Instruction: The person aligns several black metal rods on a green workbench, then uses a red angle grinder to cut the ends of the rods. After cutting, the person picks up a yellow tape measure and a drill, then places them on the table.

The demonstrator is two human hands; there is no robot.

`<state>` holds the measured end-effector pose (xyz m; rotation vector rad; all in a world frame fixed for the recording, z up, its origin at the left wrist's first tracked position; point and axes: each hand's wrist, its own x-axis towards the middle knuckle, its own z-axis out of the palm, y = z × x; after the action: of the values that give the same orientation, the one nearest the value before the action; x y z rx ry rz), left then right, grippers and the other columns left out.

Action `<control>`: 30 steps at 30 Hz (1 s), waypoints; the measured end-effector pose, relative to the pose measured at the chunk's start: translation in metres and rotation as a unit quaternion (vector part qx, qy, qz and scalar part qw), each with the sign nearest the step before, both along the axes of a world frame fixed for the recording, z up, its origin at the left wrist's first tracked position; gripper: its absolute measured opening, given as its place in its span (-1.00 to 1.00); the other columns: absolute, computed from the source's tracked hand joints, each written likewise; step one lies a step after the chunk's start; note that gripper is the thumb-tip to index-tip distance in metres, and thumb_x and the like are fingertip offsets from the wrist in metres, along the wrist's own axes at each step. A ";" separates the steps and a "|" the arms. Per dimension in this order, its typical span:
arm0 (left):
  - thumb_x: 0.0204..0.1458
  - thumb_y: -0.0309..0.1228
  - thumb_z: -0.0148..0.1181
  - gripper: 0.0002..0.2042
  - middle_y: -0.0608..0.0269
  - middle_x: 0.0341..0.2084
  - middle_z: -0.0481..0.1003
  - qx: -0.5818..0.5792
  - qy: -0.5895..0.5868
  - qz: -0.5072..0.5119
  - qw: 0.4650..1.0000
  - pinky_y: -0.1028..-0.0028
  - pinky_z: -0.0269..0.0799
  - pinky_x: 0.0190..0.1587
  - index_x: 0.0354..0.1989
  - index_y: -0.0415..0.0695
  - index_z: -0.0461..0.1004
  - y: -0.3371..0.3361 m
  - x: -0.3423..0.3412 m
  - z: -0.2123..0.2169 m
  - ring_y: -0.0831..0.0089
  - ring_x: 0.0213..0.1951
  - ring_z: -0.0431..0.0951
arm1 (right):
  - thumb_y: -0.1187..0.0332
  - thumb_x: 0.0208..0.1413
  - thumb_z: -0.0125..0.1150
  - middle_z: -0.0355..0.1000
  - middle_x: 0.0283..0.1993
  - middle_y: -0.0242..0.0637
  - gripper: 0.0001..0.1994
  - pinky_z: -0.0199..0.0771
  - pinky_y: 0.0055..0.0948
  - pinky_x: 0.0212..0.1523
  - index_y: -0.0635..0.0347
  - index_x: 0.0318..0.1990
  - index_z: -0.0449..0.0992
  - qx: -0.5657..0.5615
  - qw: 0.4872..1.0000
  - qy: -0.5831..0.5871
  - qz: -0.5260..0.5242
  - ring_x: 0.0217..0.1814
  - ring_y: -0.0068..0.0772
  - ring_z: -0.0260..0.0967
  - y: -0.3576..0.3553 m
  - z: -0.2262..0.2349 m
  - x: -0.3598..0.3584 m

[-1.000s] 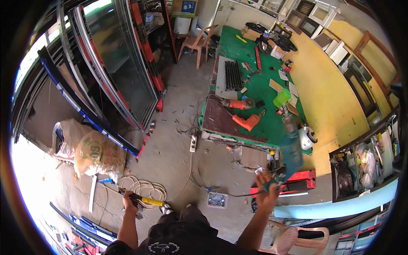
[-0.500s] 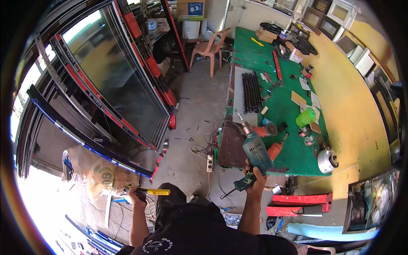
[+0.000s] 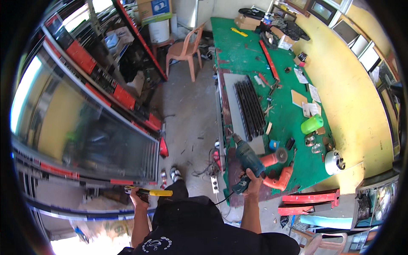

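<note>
My left hand [image 3: 139, 199] grips a yellow and black hand tool [image 3: 160, 193], held level in front of me; its exact kind is unclear. My right hand [image 3: 253, 183] is wrapped round the handle of a teal power drill [image 3: 249, 156], its chuck and bit pointing away from me over the near left corner of the green-topped workbench [image 3: 233, 46]. The drill's cord trails from the base of its handle. Just beyond it on the bench lie an orange angle grinder [image 3: 268, 160] and an orange power drill [image 3: 280, 178].
Several dark metal bars [image 3: 250, 108] lie on the bench, near a green bottle [image 3: 312, 124] and a white pot-like container [image 3: 334, 162]. Glazed frames [image 3: 97, 127] stand at the left. A plastic chair [image 3: 185, 51] is ahead. A power strip [image 3: 215, 184] and cords lie on the floor.
My view has swung left and I am closer to the bench. The drill has come over the bench corner, its bit lower. Both hands keep their holds.
</note>
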<state>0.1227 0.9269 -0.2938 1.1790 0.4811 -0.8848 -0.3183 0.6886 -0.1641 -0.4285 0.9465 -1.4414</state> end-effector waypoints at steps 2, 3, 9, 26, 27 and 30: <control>0.00 -0.31 0.25 -0.89 0.41 -0.57 0.44 -0.029 -0.022 -0.042 0.998 0.49 0.35 -0.57 -0.38 0.01 0.45 -0.083 0.033 0.011 0.46 -0.64 0.40 | 0.57 0.06 0.41 0.59 -0.22 -0.04 -0.66 0.66 -0.32 -0.41 0.41 0.00 0.51 0.016 0.999 0.021 -0.041 -0.43 -0.28 0.56 -0.033 -0.001 0.025; 0.00 -0.32 0.26 -0.89 0.40 -0.57 0.44 -0.030 -0.012 -0.059 0.998 0.48 0.36 -0.56 -0.36 0.01 0.45 -0.126 0.043 0.015 0.45 -0.64 0.40 | 0.57 0.06 0.41 0.59 -0.22 -0.04 -0.67 0.65 -0.32 -0.41 0.41 0.00 0.52 0.028 0.998 0.023 -0.058 -0.42 -0.28 0.56 -0.046 0.000 0.031; -0.01 -0.37 0.27 -0.88 0.37 -0.57 0.45 -0.054 -0.028 -0.234 0.970 0.47 0.39 -0.53 -0.33 -0.04 0.49 -0.351 0.082 0.042 0.46 -0.62 0.41 | 0.57 0.12 0.36 0.60 -0.15 0.03 -0.65 0.69 -0.24 -0.36 0.44 0.07 0.51 0.064 0.979 -0.096 -0.171 -0.41 -0.28 0.55 -0.093 -0.021 0.043; -0.08 -0.14 0.45 -0.70 0.36 -0.59 0.36 0.065 -0.116 -0.532 0.836 0.38 0.35 -0.65 -0.38 -0.01 0.46 -0.853 -0.050 0.042 0.48 -0.69 0.35 | 0.49 -0.02 0.43 0.54 0.00 0.06 -0.33 0.70 -0.11 -0.08 0.37 0.30 0.35 0.001 0.912 0.006 -0.410 -0.10 -0.11 0.59 -0.236 0.006 0.062; -0.08 -0.14 0.46 -0.69 0.35 -0.59 0.35 0.084 -0.142 -0.545 0.822 0.36 0.34 -0.65 -0.37 -0.02 0.47 -0.884 -0.057 0.043 0.47 -0.69 0.35 | 0.49 -0.03 0.43 0.54 0.01 0.09 -0.33 0.71 -0.09 -0.09 0.39 0.30 0.35 0.016 0.903 0.014 -0.429 -0.12 -0.09 0.60 -0.237 0.005 0.069; -0.09 -0.15 0.49 -0.67 0.34 -0.60 0.35 0.053 -0.224 -0.594 0.770 0.35 0.33 -0.65 -0.37 -0.06 0.47 -0.982 -0.084 0.041 0.47 -0.69 0.36 | 0.47 -0.02 0.43 0.54 0.04 0.10 -0.32 0.72 -0.08 -0.06 0.40 0.31 0.35 0.050 0.874 0.031 -0.482 -0.10 -0.08 0.60 -0.247 0.004 0.100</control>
<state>0.0386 -0.0553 -0.2527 1.7411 -0.7516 -1.5704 -0.2183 0.4415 -0.1605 0.1317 1.3727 -2.2609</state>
